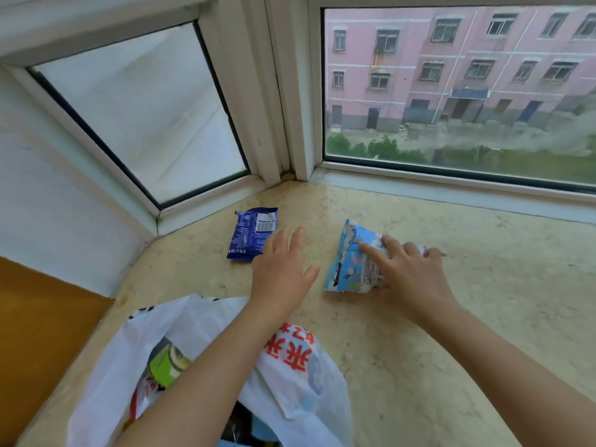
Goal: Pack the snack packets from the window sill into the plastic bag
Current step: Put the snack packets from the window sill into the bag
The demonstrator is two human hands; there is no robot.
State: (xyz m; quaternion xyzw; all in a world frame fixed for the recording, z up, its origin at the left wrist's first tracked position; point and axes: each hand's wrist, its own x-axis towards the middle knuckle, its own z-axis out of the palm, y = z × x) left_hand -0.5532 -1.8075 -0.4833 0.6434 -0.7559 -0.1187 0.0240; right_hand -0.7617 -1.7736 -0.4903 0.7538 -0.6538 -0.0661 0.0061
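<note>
A dark blue snack packet lies flat on the marble window sill near the corner. My left hand hovers just right of it, fingers spread, holding nothing. A light blue and white snack packet lies further right; my right hand rests on its right side with fingers curling around it. A white plastic bag with red print sits open at the sill's near edge under my left forearm, and a green packet shows inside it.
Window frames and glass close off the sill at the back and left. A white wall and a brown surface lie to the left below the sill. Bare marble stretches to the right of my right hand.
</note>
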